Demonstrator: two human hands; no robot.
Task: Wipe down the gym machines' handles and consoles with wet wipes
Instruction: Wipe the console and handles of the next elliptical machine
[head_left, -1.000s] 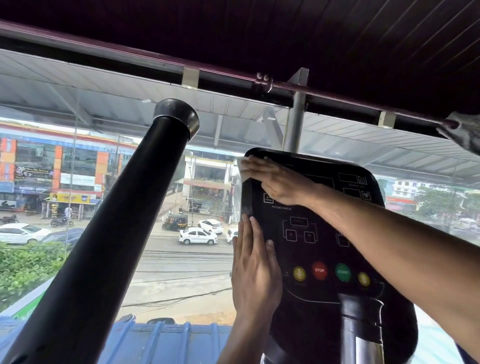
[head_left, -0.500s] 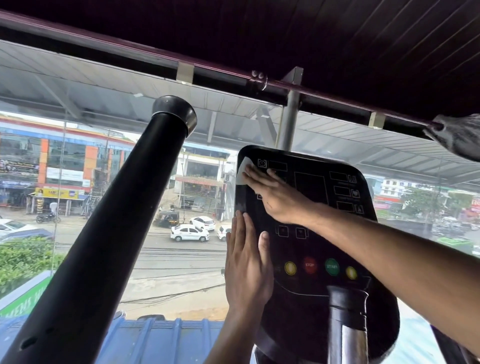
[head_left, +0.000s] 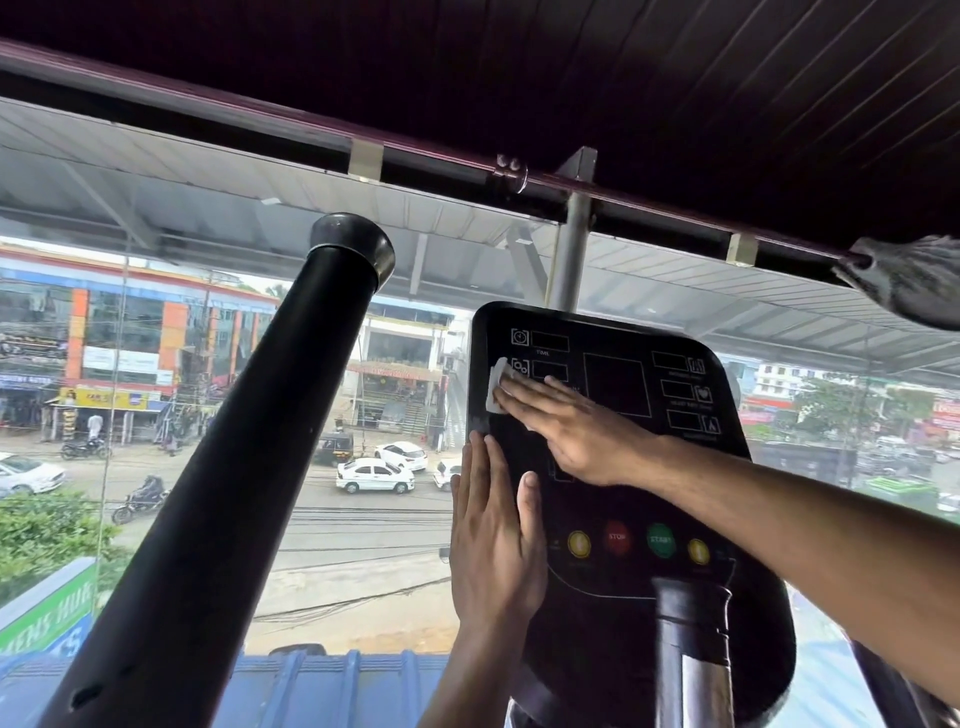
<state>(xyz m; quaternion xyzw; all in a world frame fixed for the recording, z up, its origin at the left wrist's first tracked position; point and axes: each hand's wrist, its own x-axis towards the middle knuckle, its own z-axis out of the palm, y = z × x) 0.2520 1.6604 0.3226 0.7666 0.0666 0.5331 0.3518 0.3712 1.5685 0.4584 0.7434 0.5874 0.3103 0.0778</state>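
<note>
Console, black panel, sits centre-right on its post before the window. Left of console: thick black handle bar slanting up to a flared cap. Below console: second handle, black grip over chrome tube. Right hand lies flat on upper-left of console face, fingers straight, pressing white wet wipe against it; wipe edge shows past fingertips, beside the left display icons. Left hand flat against console's left edge, fingers extended upward, holding nothing. Coloured buttons in a row on lower console face, right of left hand
</note>
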